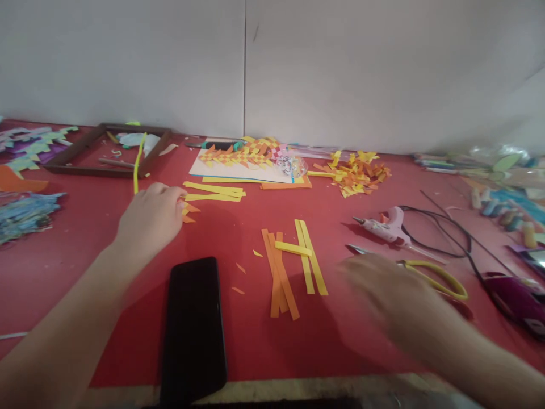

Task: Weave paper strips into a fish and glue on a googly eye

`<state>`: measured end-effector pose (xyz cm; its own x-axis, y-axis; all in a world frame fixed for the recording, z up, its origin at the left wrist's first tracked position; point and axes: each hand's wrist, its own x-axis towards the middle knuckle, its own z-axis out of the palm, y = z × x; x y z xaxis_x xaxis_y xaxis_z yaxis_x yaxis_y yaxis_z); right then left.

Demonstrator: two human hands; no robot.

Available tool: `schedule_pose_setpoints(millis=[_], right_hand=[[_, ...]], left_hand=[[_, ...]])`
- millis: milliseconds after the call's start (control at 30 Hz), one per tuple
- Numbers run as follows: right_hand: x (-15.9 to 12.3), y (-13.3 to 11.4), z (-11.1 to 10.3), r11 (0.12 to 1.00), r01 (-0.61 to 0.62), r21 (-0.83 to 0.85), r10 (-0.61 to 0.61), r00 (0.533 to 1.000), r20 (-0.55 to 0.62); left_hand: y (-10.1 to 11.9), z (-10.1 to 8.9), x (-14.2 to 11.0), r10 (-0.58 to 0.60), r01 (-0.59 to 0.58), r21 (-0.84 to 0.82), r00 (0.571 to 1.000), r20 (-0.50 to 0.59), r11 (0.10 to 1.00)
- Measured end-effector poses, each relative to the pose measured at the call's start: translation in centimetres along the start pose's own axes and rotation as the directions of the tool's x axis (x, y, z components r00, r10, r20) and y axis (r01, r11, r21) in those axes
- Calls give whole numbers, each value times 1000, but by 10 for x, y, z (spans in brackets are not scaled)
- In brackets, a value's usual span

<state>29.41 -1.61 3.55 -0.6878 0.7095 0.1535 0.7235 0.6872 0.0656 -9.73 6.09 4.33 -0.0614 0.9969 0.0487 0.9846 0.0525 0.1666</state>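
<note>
My left hand [155,216] is closed, with the orange and yellow points of a folded paper piece [190,213] sticking out at its fingertips. A long yellow strip [139,162] rises behind that hand; whether it belongs to the piece I cannot tell. Yellow paper strips [217,193] lie beside the fingertips. Blurred by motion, my right hand [378,289] is over the scissors [438,277], partly covering them; its fingers are too smeared to read. Between the hands lie orange strips [279,278], yellow strips [310,258] and small orange scraps [239,289].
A black phone [193,329] lies near the front edge. A pink glue gun [385,226] with its cord is at right. Behind are a white sheet [200,167] bearing woven paper, a heap of folded pieces [361,173] and a brown frame [87,170]. A wall stands behind.
</note>
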Motion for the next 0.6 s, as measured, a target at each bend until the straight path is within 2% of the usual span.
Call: schedule_pose_setpoints(millis=[100, 200, 267, 333, 467, 533, 600], right_hand=[[44, -51, 26, 974, 212, 78, -198, 968, -157], [73, -82, 41, 979, 197, 46, -191, 976, -104], [84, -89, 46, 988, 154, 17, -153, 988, -17], [88, -92, 48, 988, 155, 18, -156, 988, 23], [84, -99, 53, 953, 265, 150, -260, 964, -52], [82, -103, 54, 937, 271, 221, -259, 962, -80], [84, -104, 54, 934, 229, 274, -207, 972, -108]], left_hand=[[10, 4, -1, 56, -56, -20, 998, -3, 998], [12, 11, -3, 85, -85, -32, 996, -26, 996], [11, 14, -3, 95, -97, -35, 994, -60, 995], [9, 15, -3, 85, -88, -31, 993, -83, 996], [6, 15, -2, 79, -76, 41, 995, -65, 996], [4, 16, -1, 79, -74, 89, 996, -50, 993], [3, 17, -1, 72, -68, 101, 997, -40, 993]])
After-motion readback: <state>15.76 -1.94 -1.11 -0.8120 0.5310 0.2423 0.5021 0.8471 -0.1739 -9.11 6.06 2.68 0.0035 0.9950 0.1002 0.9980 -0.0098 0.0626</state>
